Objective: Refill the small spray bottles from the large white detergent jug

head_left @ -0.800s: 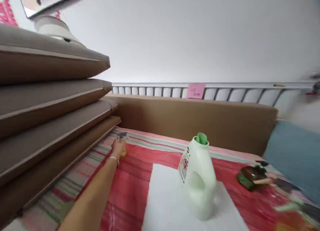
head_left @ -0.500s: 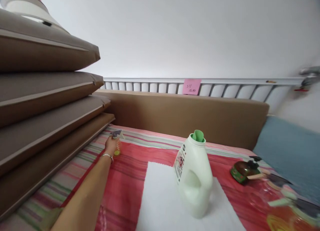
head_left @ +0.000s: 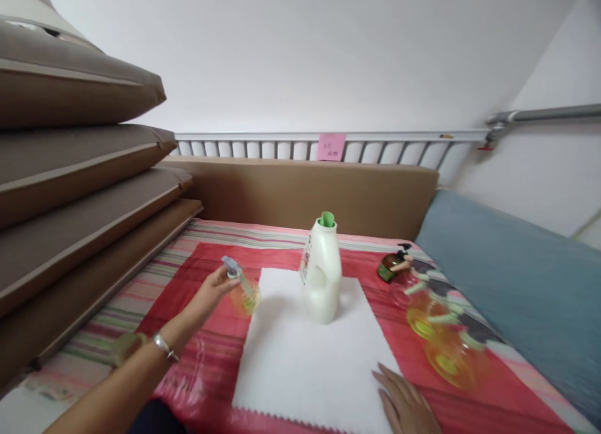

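Note:
My left hand (head_left: 220,285) grips a clear spray bottle (head_left: 247,298) by its neck, below the grey trigger head. Yellowish liquid shows at its bottom, and it tilts beside the left edge of a white cloth (head_left: 300,365). On the cloth stands a large pale-green detergent jug (head_left: 323,277), upright, with a green spout in its mouth. My right hand (head_left: 407,401) rests near the cloth's lower right corner, fingers stretched out, holding nothing.
A brown pump bottle (head_left: 392,265) and several spray bottles, one with orange-yellow liquid (head_left: 451,359), line the right side. Brown cushions (head_left: 94,202) are stacked at left. A long brown panel (head_left: 300,193) closes off the back, before a white radiator. A blue cushion (head_left: 507,258) lies right.
My left hand has brought the spray bottle from the far left corner toward the white cloth. My right hand has come into view. The camera has shifted, showing more of the right side.

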`<act>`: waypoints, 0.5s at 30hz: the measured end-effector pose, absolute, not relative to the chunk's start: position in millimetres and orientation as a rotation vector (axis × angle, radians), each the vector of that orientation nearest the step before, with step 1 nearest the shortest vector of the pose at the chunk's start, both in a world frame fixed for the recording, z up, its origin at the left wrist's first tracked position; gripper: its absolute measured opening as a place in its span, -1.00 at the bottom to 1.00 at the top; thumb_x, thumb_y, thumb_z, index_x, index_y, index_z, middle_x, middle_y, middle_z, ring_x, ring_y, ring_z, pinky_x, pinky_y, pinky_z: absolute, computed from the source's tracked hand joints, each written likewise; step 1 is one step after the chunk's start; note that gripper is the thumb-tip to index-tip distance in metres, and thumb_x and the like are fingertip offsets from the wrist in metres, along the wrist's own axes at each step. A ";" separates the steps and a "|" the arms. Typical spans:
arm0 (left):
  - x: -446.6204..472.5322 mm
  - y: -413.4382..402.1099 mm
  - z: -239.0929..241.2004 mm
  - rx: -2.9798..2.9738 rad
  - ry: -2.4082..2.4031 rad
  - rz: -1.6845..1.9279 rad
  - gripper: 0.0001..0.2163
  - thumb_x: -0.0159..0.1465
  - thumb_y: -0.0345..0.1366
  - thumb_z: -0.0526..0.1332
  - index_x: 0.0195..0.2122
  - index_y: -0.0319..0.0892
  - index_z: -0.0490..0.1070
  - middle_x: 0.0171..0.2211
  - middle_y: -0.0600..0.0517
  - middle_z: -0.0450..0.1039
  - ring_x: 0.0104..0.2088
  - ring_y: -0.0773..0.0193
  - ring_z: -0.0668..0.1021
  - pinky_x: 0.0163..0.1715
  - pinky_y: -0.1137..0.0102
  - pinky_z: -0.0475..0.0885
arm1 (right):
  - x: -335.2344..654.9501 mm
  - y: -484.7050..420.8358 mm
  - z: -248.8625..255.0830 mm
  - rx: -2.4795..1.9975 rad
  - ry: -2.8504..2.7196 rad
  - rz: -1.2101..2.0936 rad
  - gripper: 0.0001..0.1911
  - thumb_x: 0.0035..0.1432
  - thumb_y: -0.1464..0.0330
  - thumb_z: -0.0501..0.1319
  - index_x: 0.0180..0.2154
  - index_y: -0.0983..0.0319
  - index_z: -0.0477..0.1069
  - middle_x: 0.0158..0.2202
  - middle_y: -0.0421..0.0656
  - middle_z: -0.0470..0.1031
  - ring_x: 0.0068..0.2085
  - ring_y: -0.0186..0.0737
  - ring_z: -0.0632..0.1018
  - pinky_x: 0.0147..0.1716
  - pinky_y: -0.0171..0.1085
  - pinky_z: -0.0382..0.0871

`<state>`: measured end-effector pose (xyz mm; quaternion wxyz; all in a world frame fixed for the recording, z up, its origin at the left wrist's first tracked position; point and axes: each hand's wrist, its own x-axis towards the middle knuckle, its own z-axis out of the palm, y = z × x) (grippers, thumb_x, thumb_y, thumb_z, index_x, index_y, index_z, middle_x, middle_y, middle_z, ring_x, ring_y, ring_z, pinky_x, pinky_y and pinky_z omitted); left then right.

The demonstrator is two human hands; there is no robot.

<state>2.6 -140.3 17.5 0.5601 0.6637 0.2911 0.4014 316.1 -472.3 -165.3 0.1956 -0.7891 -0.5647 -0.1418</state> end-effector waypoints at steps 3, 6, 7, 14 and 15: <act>15.6 -191.8 6.1 1.589 0.555 0.761 -0.66 0.02 -0.18 0.30 -0.17 -0.17 0.42 -0.18 -0.04 0.48 -0.14 0.14 0.48 -0.11 0.28 0.33 | 305.7 -472.9 -154.2 -2.267 -1.542 -0.320 -0.65 0.16 0.26 0.00 -0.08 0.15 0.42 0.00 -0.11 0.44 0.01 -0.12 0.43 -0.01 -0.09 0.31; 30.0 -225.1 -12.5 1.666 0.531 0.656 -0.66 0.04 -0.24 0.29 -0.13 -0.15 0.41 -0.14 -0.04 0.47 -0.10 0.11 0.46 -0.06 0.23 0.28 | 299.1 -472.4 -142.3 -2.296 -1.524 -0.219 -0.64 0.17 0.28 -0.01 -0.09 0.19 0.43 -0.01 -0.07 0.44 0.02 -0.10 0.42 0.02 -0.07 0.26; 34.1 -231.9 -18.3 1.699 0.534 0.640 -0.68 0.05 -0.26 0.28 -0.14 -0.14 0.41 -0.13 -0.04 0.47 -0.09 0.11 0.46 -0.03 0.21 0.26 | 297.3 -471.8 -136.8 -2.305 -1.512 -0.186 -0.65 0.16 0.29 0.00 -0.09 0.20 0.43 -0.01 -0.05 0.44 0.02 -0.09 0.42 0.02 -0.06 0.26; 46.5 -243.1 -34.1 1.804 0.467 0.642 -0.68 0.08 -0.32 0.24 -0.11 -0.17 0.37 -0.08 -0.07 0.45 -0.03 0.10 0.42 0.02 0.22 0.24 | 236.4 -436.2 -31.7 -2.050 -1.321 0.034 -0.61 0.21 0.25 -0.08 -0.07 0.28 0.36 -0.07 -0.01 0.45 -0.05 -0.18 0.46 -0.04 -0.23 0.29; 46.9 -242.5 -33.5 1.823 0.467 0.649 -0.68 0.08 -0.32 0.23 -0.10 -0.17 0.36 -0.08 -0.07 0.45 -0.04 0.10 0.42 0.02 0.22 0.24 | 220.1 -425.8 -11.2 -1.990 -1.334 0.131 -0.60 0.22 0.21 -0.08 -0.07 0.25 0.35 -0.09 -0.05 0.46 -0.12 -0.23 0.49 -0.12 -0.29 0.33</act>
